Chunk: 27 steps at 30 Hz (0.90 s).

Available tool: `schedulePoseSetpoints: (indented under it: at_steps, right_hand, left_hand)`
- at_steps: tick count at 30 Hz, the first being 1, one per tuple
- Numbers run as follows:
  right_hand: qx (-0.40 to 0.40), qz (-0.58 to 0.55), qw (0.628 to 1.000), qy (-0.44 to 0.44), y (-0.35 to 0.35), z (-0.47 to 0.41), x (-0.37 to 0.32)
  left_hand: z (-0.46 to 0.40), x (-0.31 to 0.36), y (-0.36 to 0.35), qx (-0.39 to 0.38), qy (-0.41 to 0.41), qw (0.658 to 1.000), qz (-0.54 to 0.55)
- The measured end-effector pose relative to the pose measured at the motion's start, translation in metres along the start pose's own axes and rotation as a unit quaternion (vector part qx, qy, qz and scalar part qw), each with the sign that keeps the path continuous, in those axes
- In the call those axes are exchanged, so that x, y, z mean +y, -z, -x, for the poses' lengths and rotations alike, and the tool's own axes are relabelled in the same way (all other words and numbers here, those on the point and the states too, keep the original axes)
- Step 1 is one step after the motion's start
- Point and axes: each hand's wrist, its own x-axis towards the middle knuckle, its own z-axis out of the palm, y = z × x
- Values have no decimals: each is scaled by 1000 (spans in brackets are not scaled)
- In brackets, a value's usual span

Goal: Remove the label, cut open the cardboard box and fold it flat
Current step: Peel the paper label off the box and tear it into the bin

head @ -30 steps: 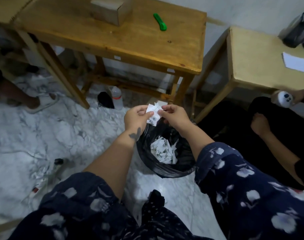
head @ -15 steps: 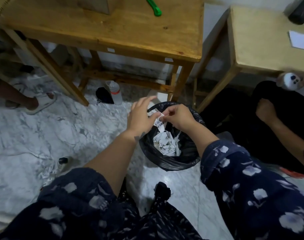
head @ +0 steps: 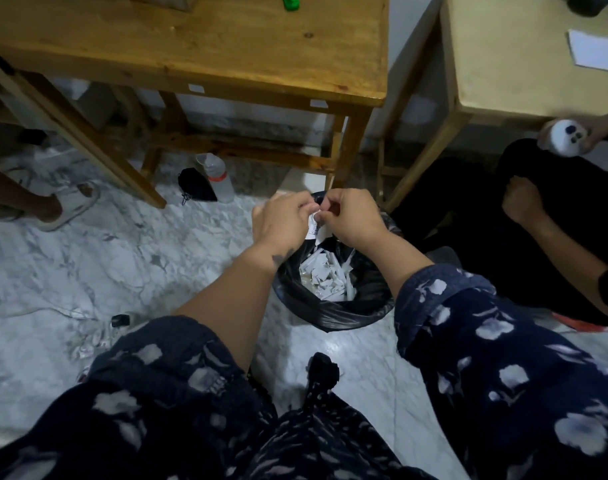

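My left hand (head: pixel 283 221) and my right hand (head: pixel 352 220) meet above a bin lined with a black bag (head: pixel 333 311). Both pinch a small white scrap of the torn label (head: pixel 314 230) with a barcode on it. Several white label pieces (head: pixel 325 277) lie inside the bin. The cardboard box (head: pixel 164 0) shows only as a corner at the top edge, on the wooden table (head: pixel 226 50). A green cutter (head: pixel 290 1) lies on the same table, far from both hands.
A second, paler table (head: pixel 524 60) with a white sheet (head: pixel 597 51) stands at right. Another person in black (head: pixel 538 233) sits there holding a white object (head: pixel 564 137). A plastic bottle (head: pixel 219 176) and a black mask (head: pixel 195 187) lie under the wooden table. A foot in a sandal (head: pixel 60 206) is at left.
My left hand, which had opened over the bin, has closed on the label scrap again beside the right hand. The view has tilted further down toward the bin.
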Motion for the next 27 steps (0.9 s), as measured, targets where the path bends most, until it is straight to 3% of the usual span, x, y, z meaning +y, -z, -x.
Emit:
schedulePoseSetpoints:
  at_steps: [3,6,8,11,13,16,18,21,27]
  right_hand:
    - [37,32,998,33,-2,9,0]
    - [80,-8,995,64,-8,19,-2]
    - [88,-57,993,49,-11,23,3]
    - [94,-119,988,-28,-4,25,29]
    - [79,-98,991,-55,0,26,51]
    - [40,-60,994,-80,-8,22,63]
    - [37,-89,989,-113,-19,18,64]
    - [61,-141,978,-140,-29,11,79]
    - [89,-200,955,-201,-61,-6,118]
  left_hand:
    - [2,7,-10,-41,122,983,132]
    - [3,13,-17,-61,234,900,361]
    - [2,8,-14,-43,284,876,388]
    - [-1,-24,-10,23,344,879,328]
    - [0,-36,-13,55,345,883,313]
    - [3,-13,-36,48,293,939,171]
    - [2,2,-58,18,257,958,127]
    - [-1,7,-84,-24,248,958,141]
    - [-11,-6,-141,-27,226,957,178]
